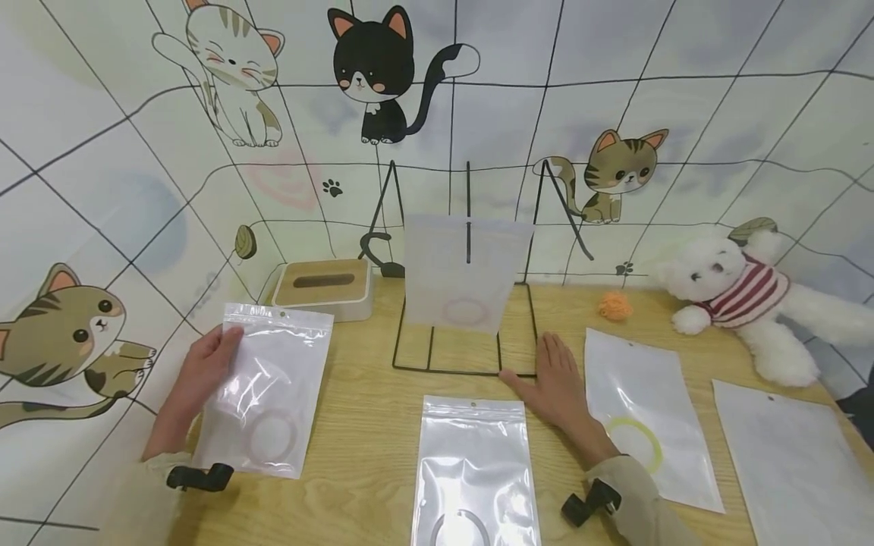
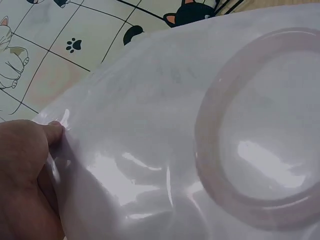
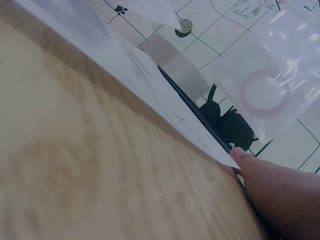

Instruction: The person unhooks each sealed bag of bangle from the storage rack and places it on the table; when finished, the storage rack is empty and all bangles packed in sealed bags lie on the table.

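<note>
My left hand [image 1: 203, 371] pinches the left edge of a white zip bag [image 1: 280, 371] between thumb and fingers; a pale pink ring [image 2: 210, 150] shows through its film. The bag stands tilted at the left of the table. Over at the rack, my right hand [image 1: 558, 388] rests with fingers extended at the right front corner of the black wire rack [image 1: 464, 372], its thumb [image 3: 245, 157] by the front bar. Another zip bag [image 1: 457, 262] hangs on the rack's middle hook, with a faint pinkish ring inside.
One zip bag [image 1: 471, 440] with a pale ring lies in front of the rack. Right of my arm lie a bag with a yellow ring [image 1: 652, 432] and another white bag [image 1: 795, 455]. A tissue box [image 1: 355, 303], an orange ball [image 1: 615, 306] and a white plush bear [image 1: 744, 303] stand along the back.
</note>
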